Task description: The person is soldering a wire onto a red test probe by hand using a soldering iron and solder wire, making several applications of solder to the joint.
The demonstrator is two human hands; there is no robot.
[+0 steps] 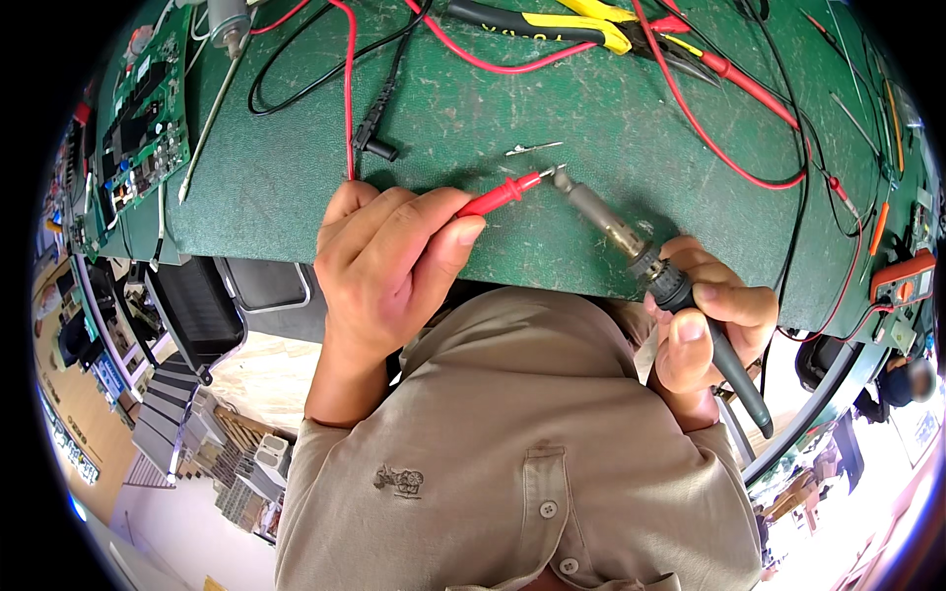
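Observation:
My left hand (389, 256) is closed around a red test probe (498, 197), thumb and index finger pinching its body. The probe's bare metal tip points right, and its red lead runs up from behind the hand. A soldering iron (631, 241) with a dark handle is gripped in my right hand (714, 315). The iron's tip is at the probe's metal tip; whether they touch I cannot tell. Just beyond the two tips, a thin metal pin (534, 149) lies on the green mat (611, 118). A black plug (376, 146) on a black lead rests past my left hand.
Yellow-and-black pliers (552, 22) lie at the far edge, with red and black leads looping round them. Another red probe (754, 89) is at the far right. A green circuit board (148, 98) stands at the left, an orange multimeter (902, 279) at the right.

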